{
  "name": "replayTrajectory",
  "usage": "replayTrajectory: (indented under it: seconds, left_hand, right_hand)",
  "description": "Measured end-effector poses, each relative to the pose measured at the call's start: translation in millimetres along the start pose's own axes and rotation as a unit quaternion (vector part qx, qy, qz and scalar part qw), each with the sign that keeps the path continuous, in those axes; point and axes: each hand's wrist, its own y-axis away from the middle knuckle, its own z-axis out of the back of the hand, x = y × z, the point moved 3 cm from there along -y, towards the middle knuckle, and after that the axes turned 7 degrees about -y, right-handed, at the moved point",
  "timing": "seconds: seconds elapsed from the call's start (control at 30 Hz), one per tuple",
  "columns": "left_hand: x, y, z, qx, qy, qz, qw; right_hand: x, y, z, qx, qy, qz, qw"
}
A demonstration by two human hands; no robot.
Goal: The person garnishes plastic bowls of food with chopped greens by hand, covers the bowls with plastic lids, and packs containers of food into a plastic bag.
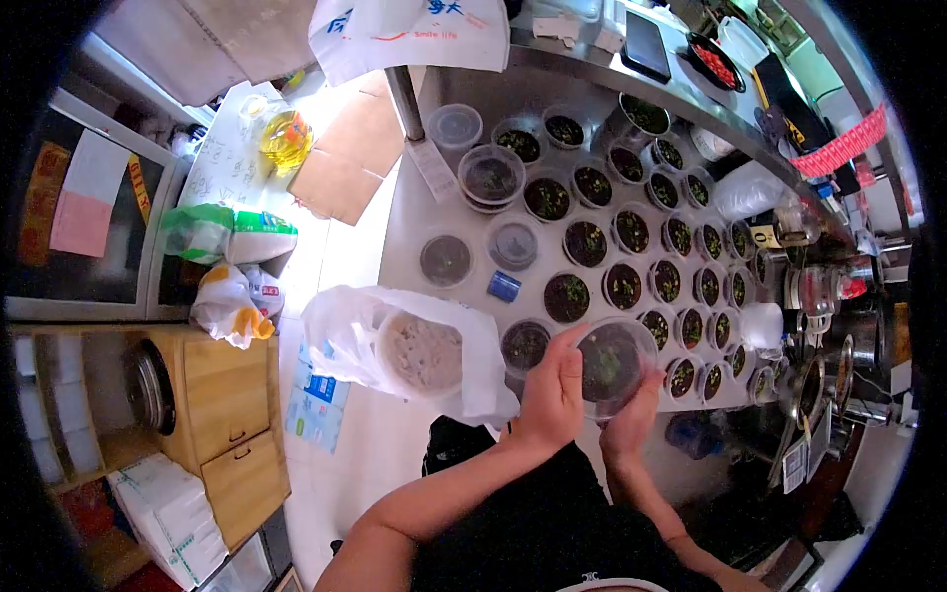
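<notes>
Both hands are around a clear round plastic tub (612,360) with a see-through lid and a green seedling in dark soil inside. My left hand (554,395) grips its left side, with the thumb along the rim. My right hand (633,419) supports it from the right and below, its fingers partly hidden by the tub. To the left, near my left forearm, a white plastic bag (340,321) stands open around a tub of greyish-brown crumbly material (422,353). Just behind my left hand sits another lidded tub (526,345).
Rows of seedling tubs (586,242) cover the white surface ahead, under a metal shelf (562,59). Loose lids (513,243) and a small blue packet (504,286) lie left of them. Pots (807,385) stand at right. Wooden cabinets (229,434) and an oil bottle (287,138) are left.
</notes>
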Motion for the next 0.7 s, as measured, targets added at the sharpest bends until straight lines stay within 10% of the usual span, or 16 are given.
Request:
replayTrajectory:
  seconds: [0.2,0.4,0.6,0.7]
  left_hand:
    - [-6.1,-97.8,98.8,0.013,-0.117,0.001,0.993]
    - [136.7,-176.4,181.2,0.123,-0.180,0.202,0.955]
    - [198.9,-175.9,188.0,0.096,-0.410,0.129,0.898]
    - [192.0,-164.0,183.9,0.039,-0.271,0.224,0.935]
  right_hand:
    - [-1.5,-44.6,-93.1,0.124,-0.089,-0.082,0.985]
    - [-61.9,-106.6,-192.4,0.179,-0.021,-0.158,0.971]
    - [-90.7,-114.9,-188.8,0.214,0.301,-0.030,0.929]
    - [-133.9,-113.8,-190.7,0.244,0.135,-0.016,0.960]
